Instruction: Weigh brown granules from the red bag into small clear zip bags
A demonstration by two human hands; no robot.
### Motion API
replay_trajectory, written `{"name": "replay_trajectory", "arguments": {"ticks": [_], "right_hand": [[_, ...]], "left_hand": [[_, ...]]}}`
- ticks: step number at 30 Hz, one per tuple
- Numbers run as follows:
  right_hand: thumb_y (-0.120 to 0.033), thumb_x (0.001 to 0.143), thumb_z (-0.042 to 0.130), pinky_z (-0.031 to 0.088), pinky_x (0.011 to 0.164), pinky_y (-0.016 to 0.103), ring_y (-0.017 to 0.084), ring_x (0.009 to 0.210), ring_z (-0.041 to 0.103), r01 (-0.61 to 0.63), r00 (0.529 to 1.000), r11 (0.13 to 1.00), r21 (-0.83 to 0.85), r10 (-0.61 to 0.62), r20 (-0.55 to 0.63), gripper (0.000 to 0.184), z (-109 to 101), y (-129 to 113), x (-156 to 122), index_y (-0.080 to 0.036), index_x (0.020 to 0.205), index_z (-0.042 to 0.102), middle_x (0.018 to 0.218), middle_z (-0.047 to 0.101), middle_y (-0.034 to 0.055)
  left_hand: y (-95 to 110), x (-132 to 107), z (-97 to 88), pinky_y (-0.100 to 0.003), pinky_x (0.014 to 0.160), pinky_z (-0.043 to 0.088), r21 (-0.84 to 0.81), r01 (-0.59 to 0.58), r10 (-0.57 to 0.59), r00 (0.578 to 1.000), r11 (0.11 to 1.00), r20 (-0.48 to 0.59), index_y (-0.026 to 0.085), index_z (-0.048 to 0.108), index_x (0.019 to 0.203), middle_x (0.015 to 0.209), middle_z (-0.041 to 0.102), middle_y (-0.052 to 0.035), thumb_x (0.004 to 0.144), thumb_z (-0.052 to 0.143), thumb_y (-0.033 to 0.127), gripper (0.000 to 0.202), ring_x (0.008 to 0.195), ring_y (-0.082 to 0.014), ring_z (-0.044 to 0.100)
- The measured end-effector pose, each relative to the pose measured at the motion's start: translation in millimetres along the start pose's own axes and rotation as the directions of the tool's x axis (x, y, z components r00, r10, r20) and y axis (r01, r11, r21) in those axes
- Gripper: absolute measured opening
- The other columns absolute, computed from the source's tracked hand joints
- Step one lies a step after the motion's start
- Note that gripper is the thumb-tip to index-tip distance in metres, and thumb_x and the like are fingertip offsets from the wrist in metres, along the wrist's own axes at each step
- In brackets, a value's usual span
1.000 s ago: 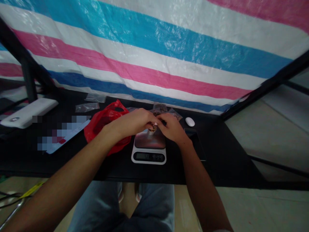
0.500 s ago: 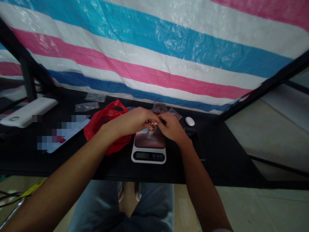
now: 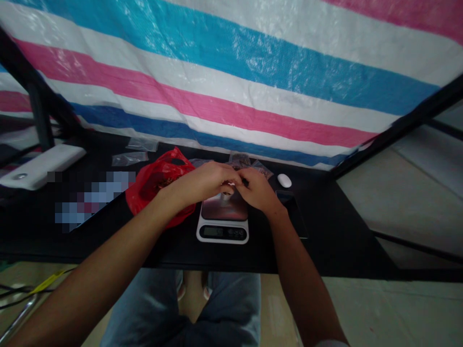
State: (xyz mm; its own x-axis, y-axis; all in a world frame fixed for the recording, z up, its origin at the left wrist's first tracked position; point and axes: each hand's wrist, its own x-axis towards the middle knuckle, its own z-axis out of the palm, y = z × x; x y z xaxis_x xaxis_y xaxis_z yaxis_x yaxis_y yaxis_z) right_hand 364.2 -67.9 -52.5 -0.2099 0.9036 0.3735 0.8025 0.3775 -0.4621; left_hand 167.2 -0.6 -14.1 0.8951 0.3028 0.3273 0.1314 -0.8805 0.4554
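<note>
A white kitchen scale (image 3: 224, 209) with a metal platform and a dark display stands near the table's front edge. On its platform sits a small pale cup (image 3: 226, 196) with brownish bits at its mouth, partly covered by fingers. My left hand (image 3: 216, 179) curls over this cup, its thumb just above the rim. My right hand (image 3: 255, 187) meets it from the other side, fingertips closed against the left fingers. What the fingers pinch is hidden. Left of the scale, under my left forearm, lies an open red plastic bag (image 3: 139, 190) with brown dried pieces inside.
Clear bags of brown pieces (image 3: 263, 168) lie behind my hands. A white mouse (image 3: 284, 180) and a dark phone-like slab (image 3: 293, 214) are at right. Empty clear bags (image 3: 129, 159) and a white device (image 3: 43, 166) are at left. A striped sheet (image 3: 231, 86) hangs behind.
My left hand and forearm have shifted slightly right, and the left thumb sits more over the cup. More of the dried pieces in the red bag show. The right hand stays nearly still.
</note>
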Motion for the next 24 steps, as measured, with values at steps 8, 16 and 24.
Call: {"name": "replay_trajectory", "arguments": {"ticks": [8,16,24], "right_hand": [[-0.016,0.094,0.061,0.044,0.083,0.035,0.024,0.090,0.065,-0.012,1.000,1.000,-0.001,0.012,0.018,0.015,-1,-3,0,-0.017,0.094,0.076,0.095,0.078,0.0082],[-0.016,0.095,0.062,0.044,0.084,0.035,0.024,0.091,0.066,-0.002,1.000,1.000,0.005,0.002,0.023,0.013,-1,-2,0,-0.018,0.093,0.075,0.094,0.078,0.0074],[-0.022,0.102,0.057,0.044,0.083,0.034,0.023,0.089,0.065,-0.004,1.000,0.999,-0.039,0.005,0.007,0.020,2,0,0,-0.019,0.092,0.074,0.090,0.076,0.0065]], "left_hand": [[-2,-2,4.0,-0.027,0.085,0.051,0.005,-0.025,0.025,1.000,1.000,-0.012,0.022,0.081,0.107,0.101,0.080,-0.0039,0.085,0.080,0.012,0.024,0.094,-0.0194,0.074],[10,-10,-6.5,-0.025,0.082,0.052,-0.076,0.009,-0.013,0.998,0.997,-0.061,0.017,0.080,0.110,0.102,0.081,-0.0054,0.095,0.072,0.019,0.017,0.090,-0.0166,0.074],[9,-18,-14.2,-0.026,0.090,0.053,-0.126,0.019,-0.036,0.990,0.992,-0.137,0.017,0.078,0.112,0.110,0.080,-0.0056,0.096,0.054,0.008,0.030,0.101,-0.0163,0.073]]}}
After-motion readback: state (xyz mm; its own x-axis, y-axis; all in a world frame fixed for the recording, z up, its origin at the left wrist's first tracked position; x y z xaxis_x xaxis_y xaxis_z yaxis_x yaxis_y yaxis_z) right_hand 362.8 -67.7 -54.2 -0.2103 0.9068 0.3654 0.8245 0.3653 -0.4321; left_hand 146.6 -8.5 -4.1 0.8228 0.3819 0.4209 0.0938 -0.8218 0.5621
